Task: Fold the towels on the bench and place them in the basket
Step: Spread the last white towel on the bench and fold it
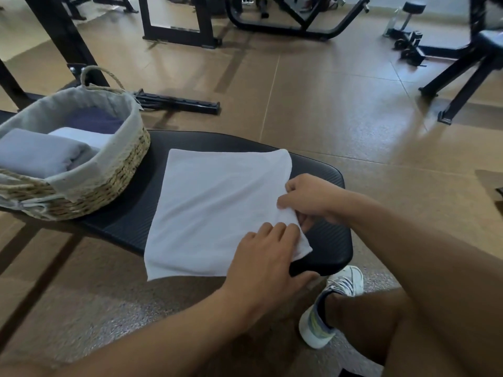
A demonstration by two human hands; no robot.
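Lying flat across the padded black tabletop (pixel 130 227), the white towel (pixel 212 210) is spread in a single square, its near-left corner overhanging the edge toward the floor. Its placement suggests it is laid out smooth so a fold can begin from the right edge.

The right hand (pixel 307 200) is at that edge: its fingers are curled and pinch a raised pleat of cloth at the towel's near-right side, apparently to lift the edge and carry it across. The left hand (pixel 266 257) rests on the near-right corner with straight fingers pressing down, thumb against the tabletop's rim. In my judgement it serves to anchor the cloth while the other hand lifts; it grasps nothing.

The woven basket (pixel 122 172), lined with grey fabric, stands on the same tabletop to the left, just beside the towel but apart from it. Inside are a folded grey towel (pixel 35 153), a folded pale towel (pixel 81 136) behind it, and a dark blue towel (pixel 95 119) at the back. The task therefore appears well advanced, with this towel not yet folded.

Beyond lie the brown gym floor (pixel 326 118), black machine frames (pixel 285 20), and the person's white trainer (pixel 326 308) below the tabletop.
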